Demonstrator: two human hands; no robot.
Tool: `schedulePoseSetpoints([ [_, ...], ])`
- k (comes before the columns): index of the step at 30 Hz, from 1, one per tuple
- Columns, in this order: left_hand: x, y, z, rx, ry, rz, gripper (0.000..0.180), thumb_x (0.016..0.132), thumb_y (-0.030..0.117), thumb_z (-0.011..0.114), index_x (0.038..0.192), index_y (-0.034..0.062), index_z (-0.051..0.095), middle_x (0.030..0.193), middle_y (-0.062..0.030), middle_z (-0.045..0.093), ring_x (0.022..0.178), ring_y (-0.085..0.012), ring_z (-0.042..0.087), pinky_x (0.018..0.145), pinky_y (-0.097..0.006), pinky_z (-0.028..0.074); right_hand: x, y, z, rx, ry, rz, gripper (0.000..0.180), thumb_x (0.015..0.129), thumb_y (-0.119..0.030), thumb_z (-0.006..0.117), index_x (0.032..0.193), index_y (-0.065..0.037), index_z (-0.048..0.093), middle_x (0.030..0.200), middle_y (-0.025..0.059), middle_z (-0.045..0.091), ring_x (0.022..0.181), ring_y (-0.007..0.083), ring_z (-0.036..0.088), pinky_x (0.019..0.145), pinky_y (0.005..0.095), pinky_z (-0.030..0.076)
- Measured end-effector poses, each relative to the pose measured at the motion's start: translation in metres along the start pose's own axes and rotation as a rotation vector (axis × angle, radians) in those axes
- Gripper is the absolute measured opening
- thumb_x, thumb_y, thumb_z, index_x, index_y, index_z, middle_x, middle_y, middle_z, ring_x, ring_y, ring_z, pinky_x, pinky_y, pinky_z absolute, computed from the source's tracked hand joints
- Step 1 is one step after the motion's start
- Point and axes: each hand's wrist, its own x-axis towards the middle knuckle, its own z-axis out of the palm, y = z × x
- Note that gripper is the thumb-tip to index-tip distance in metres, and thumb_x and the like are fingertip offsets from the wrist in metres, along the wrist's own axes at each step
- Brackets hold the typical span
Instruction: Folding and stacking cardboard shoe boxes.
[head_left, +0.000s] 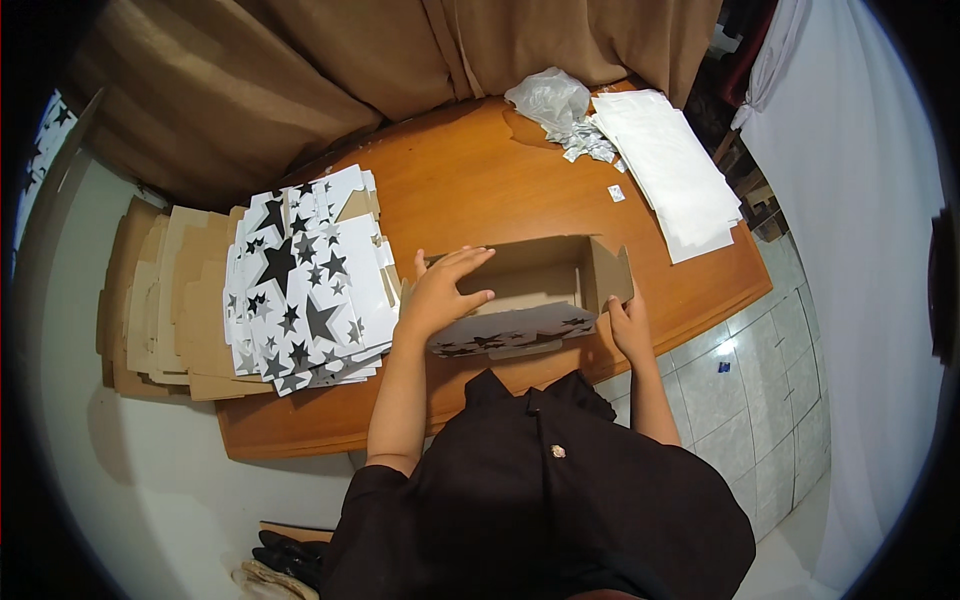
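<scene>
An open cardboard box [505, 290] stands at the table's near edge, brown inside, its near outer side white with black and grey stars. At its left end is my left hand [445, 292], thumb and fingers spread apart over the end wall; whether the palm presses on it is hidden. My right hand [628, 325] pinches the flap at the box's right end, thumb on the inner face. The fingers behind that flap are partly hidden. To the left lies a stack of flat star-printed box sheets [320, 265].
Plain brown cardboard sheets [195, 300] lie left of the printed stack, some past the table edge. Far right on the wooden table [450, 170] are white sheets [665, 175], a clear plastic bag [552, 97] and small white packets [590, 143]. Brown curtain [300, 70] hangs behind.
</scene>
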Motion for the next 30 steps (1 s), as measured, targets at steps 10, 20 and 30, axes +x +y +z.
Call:
schedulePoseSetpoints([
  [10,-0.023,-0.044,0.017,0.126,-0.086,-0.053,0.044,0.078,0.032,0.065,0.116,0.0111,0.060,0.084,-0.0133,0.061,0.080,-0.0285,0.059,0.077,-0.038,0.044,0.007,0.002,-0.014,-0.025,-0.028,-0.019,0.053,0.087,-0.002,0.045,0.139,-0.004,0.034,0.129,0.0193,0.047,0.121,0.0212,0.046,0.101,0.0367,0.032],
  [20,-0.036,-0.024,0.022,0.307,0.064,0.101,0.043,0.076,0.038,0.068,0.108,0.0104,0.064,0.110,-0.0103,0.056,0.108,-0.0244,0.049,0.100,-0.048,0.024,0.013,-0.020,0.000,-0.841,-0.518,0.048,0.072,0.092,-0.061,0.016,0.124,-0.012,0.057,0.148,0.0050,0.030,0.140,0.0231,0.014,0.101,0.0638,-0.011],
  [30,-0.065,-0.007,-0.049,0.226,0.613,0.044,0.024,0.087,0.016,0.053,0.108,0.0071,0.062,0.108,-0.0119,0.056,0.104,-0.0270,0.051,0.093,-0.042,0.032,0.023,-0.038,0.000,-1.198,-0.624,0.107,0.075,0.087,-0.063,0.025,0.138,-0.009,0.038,0.147,0.0082,0.031,0.140,0.0228,0.015,0.100,0.0664,-0.013],
])
